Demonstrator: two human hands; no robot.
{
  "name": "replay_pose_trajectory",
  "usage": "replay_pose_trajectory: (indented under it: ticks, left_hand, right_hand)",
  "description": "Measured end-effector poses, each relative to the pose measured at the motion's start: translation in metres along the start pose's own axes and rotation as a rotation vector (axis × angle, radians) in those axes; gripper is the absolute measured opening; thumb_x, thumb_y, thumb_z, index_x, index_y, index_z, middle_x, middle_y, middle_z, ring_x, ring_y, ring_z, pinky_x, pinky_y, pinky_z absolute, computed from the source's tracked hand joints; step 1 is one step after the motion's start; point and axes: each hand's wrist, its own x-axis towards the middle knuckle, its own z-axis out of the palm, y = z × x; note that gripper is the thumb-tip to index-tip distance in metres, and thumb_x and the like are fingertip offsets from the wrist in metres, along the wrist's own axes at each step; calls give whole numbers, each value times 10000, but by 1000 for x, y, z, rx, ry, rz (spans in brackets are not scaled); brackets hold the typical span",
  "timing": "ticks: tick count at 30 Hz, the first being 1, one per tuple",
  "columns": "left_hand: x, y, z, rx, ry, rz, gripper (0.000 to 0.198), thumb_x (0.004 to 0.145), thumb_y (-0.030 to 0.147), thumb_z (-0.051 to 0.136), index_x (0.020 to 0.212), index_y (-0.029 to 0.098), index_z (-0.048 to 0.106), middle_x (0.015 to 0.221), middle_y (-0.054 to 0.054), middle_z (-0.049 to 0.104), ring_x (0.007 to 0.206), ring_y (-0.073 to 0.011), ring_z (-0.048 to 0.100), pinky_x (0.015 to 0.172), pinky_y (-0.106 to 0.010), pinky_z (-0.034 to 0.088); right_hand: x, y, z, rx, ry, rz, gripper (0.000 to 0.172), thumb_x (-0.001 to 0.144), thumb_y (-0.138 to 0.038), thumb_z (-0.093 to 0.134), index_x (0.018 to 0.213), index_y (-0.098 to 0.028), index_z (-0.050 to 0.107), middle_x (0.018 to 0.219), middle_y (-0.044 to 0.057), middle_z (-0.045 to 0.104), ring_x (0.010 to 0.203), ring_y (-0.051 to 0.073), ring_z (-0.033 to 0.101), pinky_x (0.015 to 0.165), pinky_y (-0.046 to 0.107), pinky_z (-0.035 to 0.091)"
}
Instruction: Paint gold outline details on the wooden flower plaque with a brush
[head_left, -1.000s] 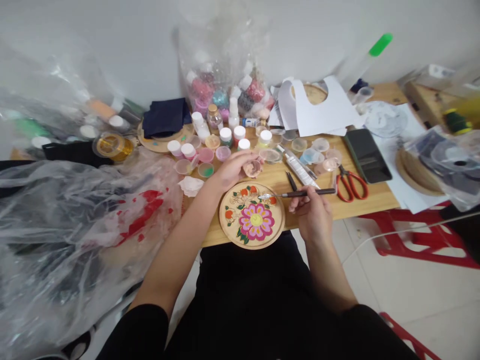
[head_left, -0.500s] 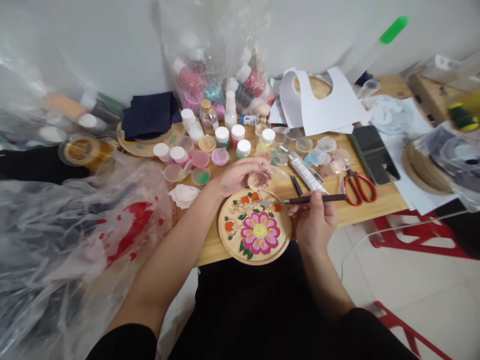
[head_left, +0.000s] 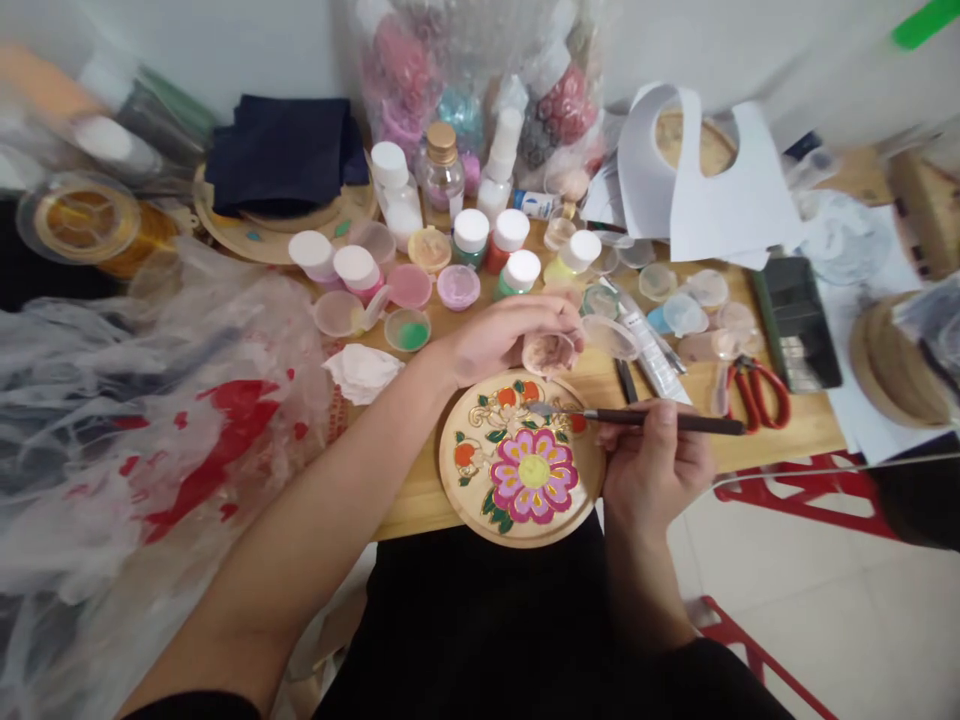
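A round wooden disc [head_left: 517, 505] painted with a pink flower, orange fruits and green leaves lies at the table's near edge. My left hand [head_left: 504, 337] curls round a small clear cup [head_left: 549, 352] of pale powder just above the disc. My right hand [head_left: 654, 462] pinches a thin dark-handled tool [head_left: 660, 419] held level, its metal tip resting over the disc's upper part.
Small paint jars [head_left: 471, 231] and coloured cups [head_left: 409, 328] crowd the wooden table [head_left: 765, 440] behind the disc. Red scissors [head_left: 757, 388], a glue tube [head_left: 649, 342] and a dark phone [head_left: 796, 318] lie right. Crumpled plastic bags [head_left: 150, 430] cover the left. A red stool [head_left: 795, 495] stands below right.
The camera has moved closer and tilted, so everything appears larger and lower. My left hand still holds the cup; my right hand's tool tip stays over the disc's upper part.
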Motion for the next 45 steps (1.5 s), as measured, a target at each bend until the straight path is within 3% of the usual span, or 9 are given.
replay_pose_trajectory:
  ticks: [24,45]
  left_hand:
    - [-2,1,5,105,66,-1,219,881,246,561,724,109,626,651,-32,623,608,-102,591,607,-257,432]
    - [-1,2,7,42,110,-28,189,876,152,518,707,115,595,676,-11,656,601,-81,614,607,-230,463]
  right_hand:
    - [0,-2,0,-71,21,27,277,837,-457,672,709,-216,626,477,-42,579,391,113,525,373,255,370]
    - [0,1,-1,-31,25,-7,275,838,-423,675,699,-193,615,457,-51,581,376,95,510,371,229,354]
